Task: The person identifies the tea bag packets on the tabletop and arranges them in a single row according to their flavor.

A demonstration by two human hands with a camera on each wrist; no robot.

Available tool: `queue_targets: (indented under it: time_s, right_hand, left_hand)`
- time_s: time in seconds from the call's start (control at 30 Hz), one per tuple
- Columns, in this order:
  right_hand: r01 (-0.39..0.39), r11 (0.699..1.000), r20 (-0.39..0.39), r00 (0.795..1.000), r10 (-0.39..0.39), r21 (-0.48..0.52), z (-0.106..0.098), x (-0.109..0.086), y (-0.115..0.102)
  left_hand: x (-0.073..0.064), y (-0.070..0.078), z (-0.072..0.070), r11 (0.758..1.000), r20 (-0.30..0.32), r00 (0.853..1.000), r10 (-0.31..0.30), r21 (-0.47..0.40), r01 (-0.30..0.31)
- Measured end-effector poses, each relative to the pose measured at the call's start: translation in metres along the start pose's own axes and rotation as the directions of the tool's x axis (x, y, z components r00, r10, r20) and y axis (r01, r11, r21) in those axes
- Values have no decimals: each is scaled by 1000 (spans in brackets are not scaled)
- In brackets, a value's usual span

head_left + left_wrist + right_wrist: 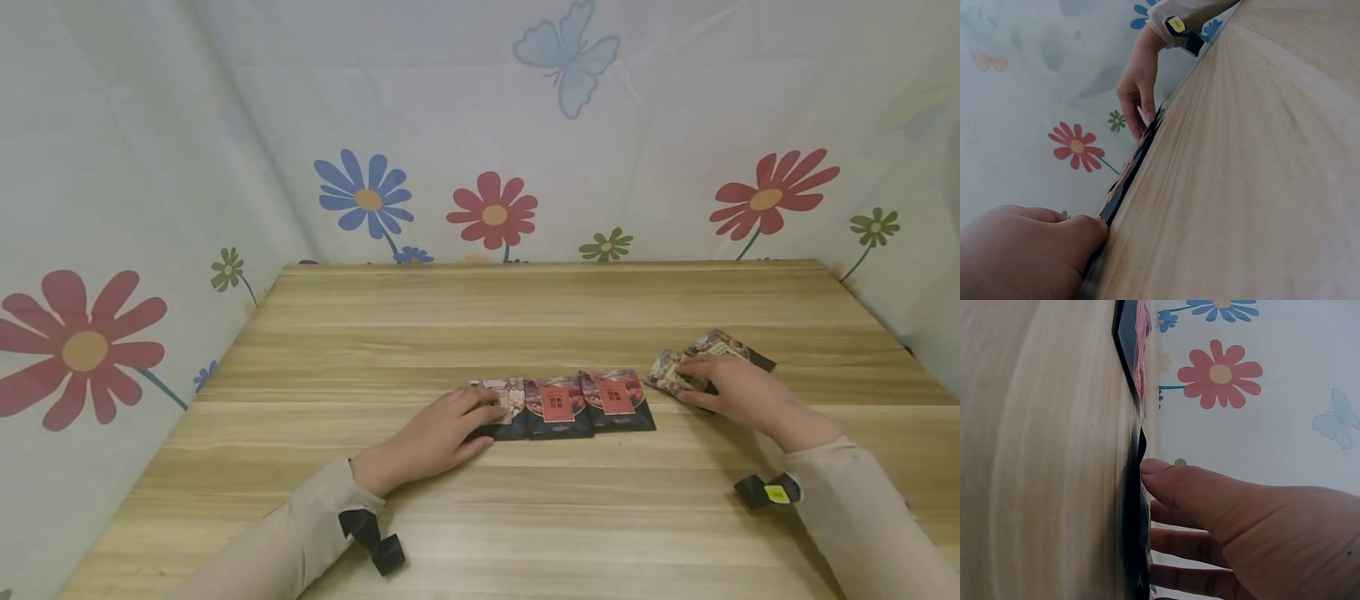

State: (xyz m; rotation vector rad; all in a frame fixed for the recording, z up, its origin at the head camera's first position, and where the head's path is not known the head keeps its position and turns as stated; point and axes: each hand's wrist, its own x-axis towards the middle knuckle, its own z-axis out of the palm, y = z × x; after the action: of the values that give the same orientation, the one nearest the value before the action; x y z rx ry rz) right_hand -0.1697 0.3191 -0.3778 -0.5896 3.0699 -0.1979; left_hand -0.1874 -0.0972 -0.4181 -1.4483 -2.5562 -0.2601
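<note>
Three flat packets lie in a row on the table, their edges meeting or overlapping. My left hand (pixel 438 437) rests on the pale-patterned left packet (pixel 512 408), fingers over its top and thumb by its near edge. Beside that are a middle packet (pixel 558 407) and a right packet (pixel 617 400), both dark with red labels. Farther right, my right hand (pixel 738 393) touches a yellowish patterned packet (pixel 666 372), fingers spread across it. In the right wrist view, the thumb (pixel 1155 466) meets a dark packet edge. Another patterned packet (pixel 718 340) lies partly behind this hand.
The wood-grain table (pixel 450 325) reaches back to a white cloth backdrop (pixel 420 100) printed with flowers and a butterfly. A second cloth side (pixel 112 167) stands along the left. Black wrist devices (pixel 372 540) hang below both sleeves, close over the tabletop.
</note>
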Motion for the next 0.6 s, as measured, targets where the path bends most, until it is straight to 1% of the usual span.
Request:
queue_targets:
  time_s: [0.37, 0.6]
  right_hand:
    - [-47, 998, 9, 999, 48, -36, -1, 0, -4]
    - [-76, 995, 25, 997, 78, -63, -1, 1, -8]
  left_hand:
    - [0, 0, 0, 1000, 6, 1000, -2, -2, 2]
    - [0, 0, 1, 1000, -5, 1000, -5, -14, 5]
